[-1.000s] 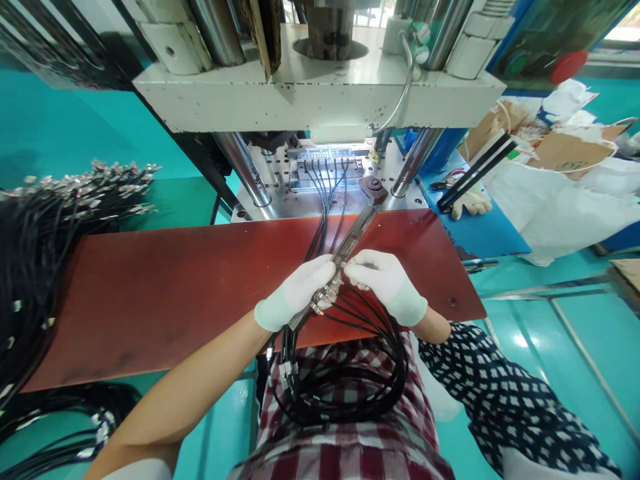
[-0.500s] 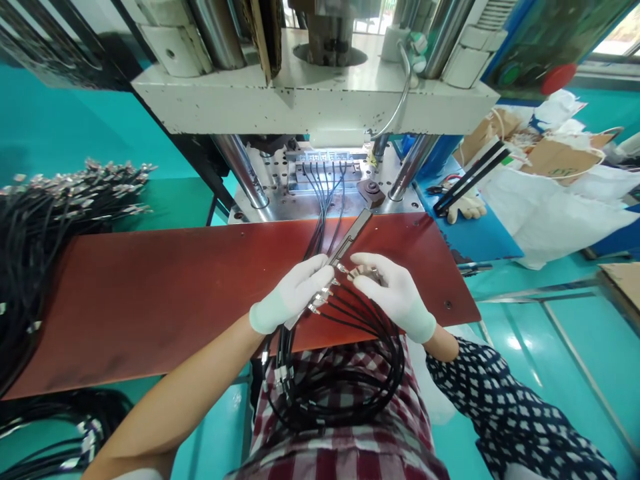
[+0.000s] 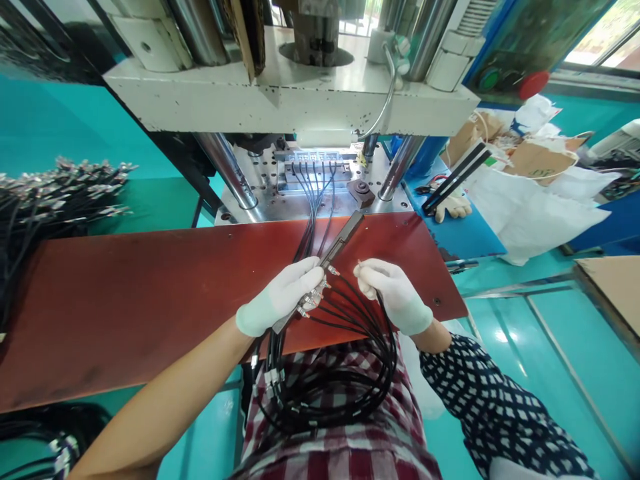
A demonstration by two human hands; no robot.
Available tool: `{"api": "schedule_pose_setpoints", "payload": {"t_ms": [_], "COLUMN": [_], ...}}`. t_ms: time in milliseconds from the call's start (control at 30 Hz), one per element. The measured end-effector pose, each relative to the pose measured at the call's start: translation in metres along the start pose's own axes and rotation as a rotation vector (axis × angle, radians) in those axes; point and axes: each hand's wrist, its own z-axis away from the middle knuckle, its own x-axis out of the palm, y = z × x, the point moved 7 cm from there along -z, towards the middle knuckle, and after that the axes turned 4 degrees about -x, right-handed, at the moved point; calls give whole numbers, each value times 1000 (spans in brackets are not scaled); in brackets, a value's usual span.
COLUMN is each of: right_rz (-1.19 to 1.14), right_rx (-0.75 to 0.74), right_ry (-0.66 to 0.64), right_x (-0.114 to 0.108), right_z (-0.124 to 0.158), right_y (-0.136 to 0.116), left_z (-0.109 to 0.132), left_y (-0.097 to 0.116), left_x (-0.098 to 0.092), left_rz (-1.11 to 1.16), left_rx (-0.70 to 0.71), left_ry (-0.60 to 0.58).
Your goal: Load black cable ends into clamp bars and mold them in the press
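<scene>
My left hand (image 3: 293, 290), in a white glove, is closed around a long metal bar (image 3: 345, 237) tilted up to the right. Several silver connectors (image 3: 311, 299) sit along the bar's right side, with black cables running from them. My right hand (image 3: 387, 290), also gloved, is to the right of the bar and apart from it. Its fingers are curled together, and a black cable (image 3: 385, 313) runs down from under them; the cable's end is mostly hidden by the glove. A loop of black cables (image 3: 335, 420) hangs over the lap.
Ahead stands a press (image 3: 295, 107) with cables leading into a lit metal fixture (image 3: 313, 177). A red-brown board (image 3: 140, 300) spans the front. Bundled cables (image 3: 65, 193) lie at left. On the right are a blue shelf (image 3: 475, 233) with a glove and white bags (image 3: 540, 207).
My right hand has drawn slightly away from the bar, and its fingers have curled in tighter. My left hand keeps its hold on the bar. The whole view has shifted a little.
</scene>
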Motion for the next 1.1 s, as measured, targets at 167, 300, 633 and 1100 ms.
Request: {"api": "schedule_pose_setpoints", "payload": {"t_ms": [167, 300, 633, 1100], "right_rz": [233, 258, 371, -146], "right_rx": [-131, -134, -200, -1], "right_ry": [89, 48, -4, 24], "right_x": [8, 15, 18, -29], "right_z": [-4, -7, -9, 5], "right_y": [-24, -28, -30, 19], "left_z": [0, 2, 2, -1], "left_y": [0, -1, 6, -9], "left_x": [1, 1, -4, -4], "left_rz": [-37, -66, -506, -43], "left_rx": [-9, -15, 60, -61], "left_ry": [-19, -24, 63, -19]}}
